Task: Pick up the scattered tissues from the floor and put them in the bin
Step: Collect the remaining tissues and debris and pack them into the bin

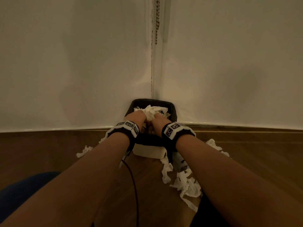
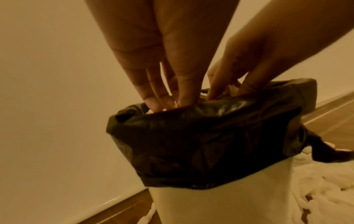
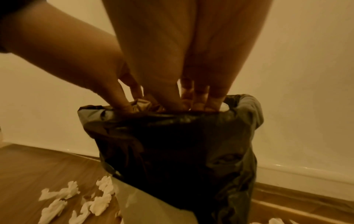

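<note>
While both hands press into bin [image 1: 173, 112], fingers straight, gripping nothing, wad lies under fingertips; loose tissues [image 1: 186, 184] lie on floor right of bin, nearer right hand [image 1: 159, 119] than left hand [image 1: 136, 117].

I see the bin [image 1: 148, 152] standing in the corner where two walls [image 1: 65, 63] meet, on the floor [image 1: 41, 153], with a liner bag [image 2: 201, 144] folded over its rim. Both of my hands reach down into its mouth side by side, left hand [image 1: 135, 116] on the left, right hand [image 1: 159, 119] on the right, fingers [image 2: 153, 100] pressed onto the tissues in the bin [image 1: 151, 110]. Loose tissues [image 1: 188, 184] lie on the floor in front of the bin and to its right, with a few more tissues to its left [image 1: 83, 151]. A bead chain [image 1: 157, 20] hangs in the corner above the bin
</note>
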